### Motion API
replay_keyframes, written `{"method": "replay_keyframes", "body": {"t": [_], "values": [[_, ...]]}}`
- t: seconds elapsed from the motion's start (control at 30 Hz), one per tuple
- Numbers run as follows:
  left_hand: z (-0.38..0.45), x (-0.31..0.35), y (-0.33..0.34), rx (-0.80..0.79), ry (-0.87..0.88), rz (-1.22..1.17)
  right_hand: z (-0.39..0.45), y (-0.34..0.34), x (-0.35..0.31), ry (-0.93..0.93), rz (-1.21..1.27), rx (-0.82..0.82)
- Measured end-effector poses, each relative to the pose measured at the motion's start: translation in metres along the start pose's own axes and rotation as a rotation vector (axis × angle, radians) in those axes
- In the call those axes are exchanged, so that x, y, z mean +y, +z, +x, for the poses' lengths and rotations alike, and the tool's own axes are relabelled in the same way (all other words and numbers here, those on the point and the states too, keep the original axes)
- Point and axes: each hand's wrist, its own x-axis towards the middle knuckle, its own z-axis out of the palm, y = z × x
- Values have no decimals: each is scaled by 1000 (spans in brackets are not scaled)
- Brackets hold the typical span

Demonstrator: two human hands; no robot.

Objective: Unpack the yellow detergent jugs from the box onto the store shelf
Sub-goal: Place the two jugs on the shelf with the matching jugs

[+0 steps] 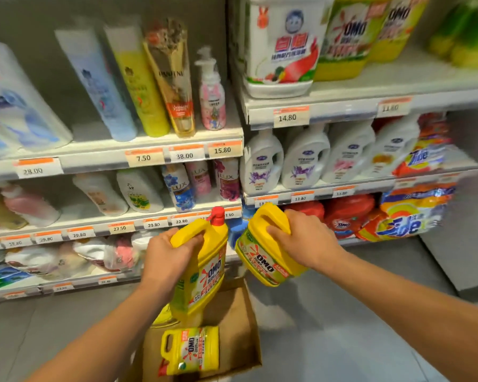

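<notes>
I see grey shelving [155, 150] w/ orange-topped price tags [184, 155], stocked w/ shampoo tubes, white bottles [262, 161], Tide bags [414, 216]. Grey back panel, pale grey tile floor [329, 326]. Lighting even, edges blurred.

Both hands [169, 260] [304, 241] clenched, arms outstretched

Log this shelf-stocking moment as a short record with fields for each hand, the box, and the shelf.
left hand: grips handle of upright yellow jug with red cap, held above the box
right hand: grips handle of tilted yellow jug
box: open cardboard, on floor, one yellow jug lying inside
top right shelf: matching yellow jugs already there
</notes>
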Motion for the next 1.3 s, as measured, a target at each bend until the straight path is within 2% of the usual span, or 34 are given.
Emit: {"method": "replay_keyframes", "body": {"t": [0.33,0.57,0.83,1.07,1.3], "values": [[-29,59,38,-115,67,146,-36,-90,48,82,-51,-19],[-51,106,81,-176,76,137,-40,-149,91,96,-72,-26],[-84,174,125,-166,71,57,-26,-242,131,-35,-55,-62],[-99,239,155,-137,45,-10,3,-343,151,-224,-73,-19],[-99,292,171,-66,45,-152,33,-405,148,-239,-72,7]]}}
